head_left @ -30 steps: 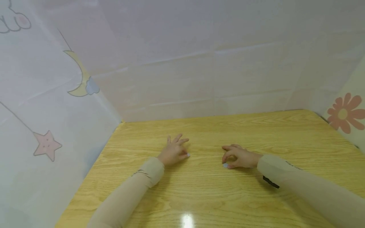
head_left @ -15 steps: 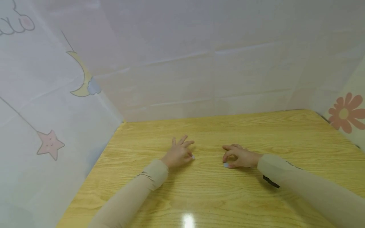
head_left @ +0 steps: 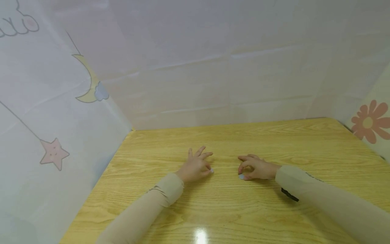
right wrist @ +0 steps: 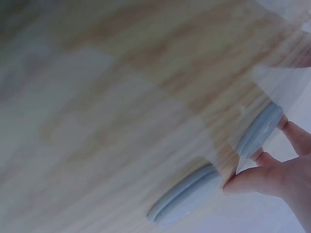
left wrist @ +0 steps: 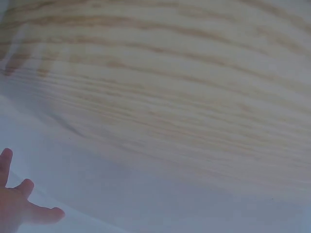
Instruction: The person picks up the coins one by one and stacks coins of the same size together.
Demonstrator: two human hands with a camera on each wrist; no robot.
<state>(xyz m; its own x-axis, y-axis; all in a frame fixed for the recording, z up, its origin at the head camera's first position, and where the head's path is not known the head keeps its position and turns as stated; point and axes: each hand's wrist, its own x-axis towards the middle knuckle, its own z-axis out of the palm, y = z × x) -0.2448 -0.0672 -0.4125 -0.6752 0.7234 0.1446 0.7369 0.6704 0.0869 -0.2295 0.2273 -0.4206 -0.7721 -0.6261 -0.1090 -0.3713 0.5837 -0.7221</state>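
My left hand (head_left: pixel 195 166) is just above the table (head_left: pixel 195 210), pinching a small pale piece (head_left: pixel 212 170) between thumb and index finger; its kind is too small to tell. The other fingers are spread. Only spread fingers of the left hand (left wrist: pixel 22 206) show in the left wrist view. To its right, my right hand (head_left: pixel 257 168) pinches a pale blue disc (head_left: pixel 241 176). In the right wrist view, a blue disc with a grooved edge (right wrist: pixel 260 128) lies by the fingertips, and a similar rounded piece (right wrist: pixel 184 194) appears nearer the camera. Whether that is a second piece or a reflection, I cannot tell.
A pale sheet (head_left: pixel 195 74) stands behind the wood-grain table, with side panels printed with a star (head_left: pixel 55 154), a moon (head_left: pixel 88 84) and a flower (head_left: pixel 368 121). A dark strip (head_left: pixel 289 195) shows under the right sleeve.
My left hand has moved right, toward the right hand, with the pale piece in its pinch. The right hand stays in place, holding the blue disc.
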